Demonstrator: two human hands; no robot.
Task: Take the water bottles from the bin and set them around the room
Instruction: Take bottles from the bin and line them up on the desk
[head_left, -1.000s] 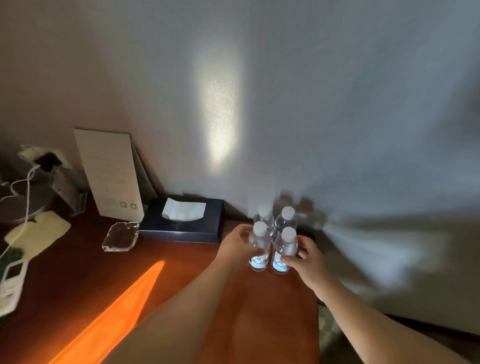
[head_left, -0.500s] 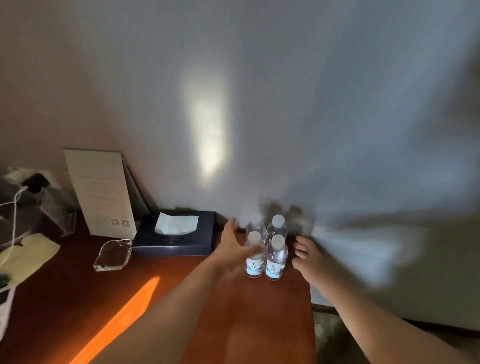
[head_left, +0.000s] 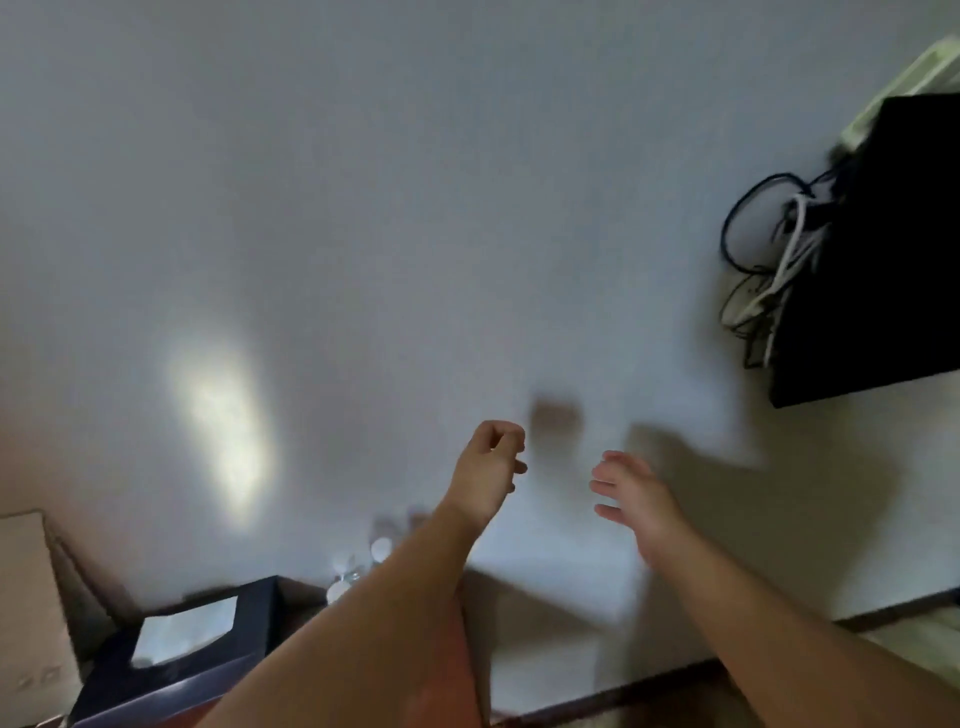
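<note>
Several clear water bottles (head_left: 363, 569) with white caps stand at the table's back right corner, against the wall and mostly hidden behind my left forearm. My left hand (head_left: 488, 465) is raised in front of the wall, well above the bottles; its fingers are loosely curled and hold nothing. My right hand (head_left: 636, 499) hovers to its right with fingers spread, also holding nothing. Neither hand touches a bottle.
A dark tissue box (head_left: 249, 618) sits on the wooden table (head_left: 452, 675), left of the bottles. A pale card (head_left: 26, 597) leans on the wall at far left. A black screen (head_left: 883, 249) with dangling cables (head_left: 763, 270) hangs on the wall at upper right.
Both hands have let go of the bottles and lifted away from them. The view has swung up and to the right, so the bottles sit low in the frame.
</note>
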